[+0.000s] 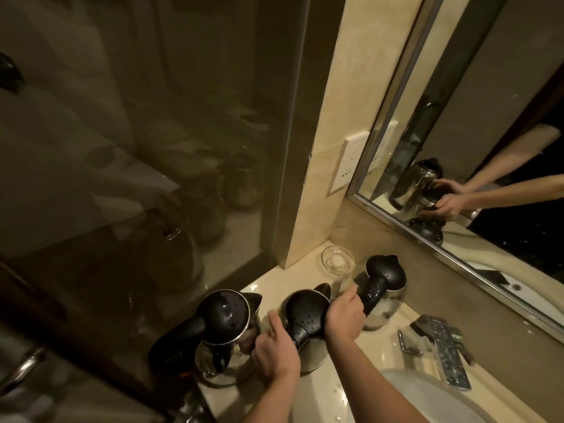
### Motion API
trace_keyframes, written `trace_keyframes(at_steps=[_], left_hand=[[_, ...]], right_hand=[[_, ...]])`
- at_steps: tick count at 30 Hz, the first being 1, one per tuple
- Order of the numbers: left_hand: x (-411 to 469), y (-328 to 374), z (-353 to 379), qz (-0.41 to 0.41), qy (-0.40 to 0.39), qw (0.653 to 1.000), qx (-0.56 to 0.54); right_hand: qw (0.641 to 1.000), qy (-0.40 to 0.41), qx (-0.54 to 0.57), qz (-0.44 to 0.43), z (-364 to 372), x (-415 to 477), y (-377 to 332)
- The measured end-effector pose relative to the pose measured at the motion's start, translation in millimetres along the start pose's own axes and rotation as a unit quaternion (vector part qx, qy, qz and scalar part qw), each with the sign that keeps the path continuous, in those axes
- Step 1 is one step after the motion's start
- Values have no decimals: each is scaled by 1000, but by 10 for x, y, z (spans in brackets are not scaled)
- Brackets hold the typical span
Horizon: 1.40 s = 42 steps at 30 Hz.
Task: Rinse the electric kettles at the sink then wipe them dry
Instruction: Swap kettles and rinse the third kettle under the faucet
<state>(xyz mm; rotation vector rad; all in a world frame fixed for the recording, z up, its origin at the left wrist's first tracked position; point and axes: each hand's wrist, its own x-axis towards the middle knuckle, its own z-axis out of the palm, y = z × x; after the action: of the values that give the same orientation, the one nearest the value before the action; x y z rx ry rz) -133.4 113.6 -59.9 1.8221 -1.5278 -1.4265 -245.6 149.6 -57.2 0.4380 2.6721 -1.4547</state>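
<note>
Head view, looking down at a dim bathroom counter beside a white sink. Three steel electric kettles with black lids and handles stand in a row along the counter, left of the sink. The left kettle sits nearest the glass partition. The right kettle stands nearest the mirror.

The middle kettle stands between them, just beside each, and both hands are on it. The left hand cups its left side with the thumb up against the body. The right hand wraps its right side, fingers curled round and clamped on the steel. The mirror shows the same two-handed hold on one kettle.

Water beads show on the lids and handles, so this looks like the handling between rinsing and drying. No cloth is visible in either hand. To do the step well, keep both palms firm on the wet, slippery body. Lift straight up so it clears the neighbouring handles, and keep it upright.

All three lids are down, so whether water remains inside cannot be told. A small glass dish near the wall holds a pale round thing, perhaps soap. A chrome faucet stands at the sink's edge.
</note>
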Motion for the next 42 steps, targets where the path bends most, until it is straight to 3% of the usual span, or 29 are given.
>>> trace_keyframes(at_steps=[10, 14, 18, 21, 24, 28, 33, 42], left_hand=[[-29, 15, -25, 16, 1, 1000, 21], [-35, 43, -81, 68, -16, 991, 110], [-96, 167, -179, 236, -13, 932, 275], [-157, 289, -181, 344, -11, 873, 346], [-222, 392, -84, 407, 7, 825, 391], [-397, 565, 164, 465, -45, 793, 391], [-603, 720, 628, 458, -126, 819, 323], [-670, 717, 1404, 278, -157, 914, 251]], right_hand=[[990, -108, -26, -88, -44, -51, 133], [971, -157, -75, -165, -268, -192, 210], [943, -163, -172, -233, -555, -246, 367], [896, -168, -301, -280, -839, -196, 531], [836, -156, -424, -312, -1124, -58, 693], [814, -133, -475, -307, -1388, 156, 858], [798, -95, -489, -339, -1537, 478, 1129], [791, -70, -447, -410, -1266, 788, 1587]])
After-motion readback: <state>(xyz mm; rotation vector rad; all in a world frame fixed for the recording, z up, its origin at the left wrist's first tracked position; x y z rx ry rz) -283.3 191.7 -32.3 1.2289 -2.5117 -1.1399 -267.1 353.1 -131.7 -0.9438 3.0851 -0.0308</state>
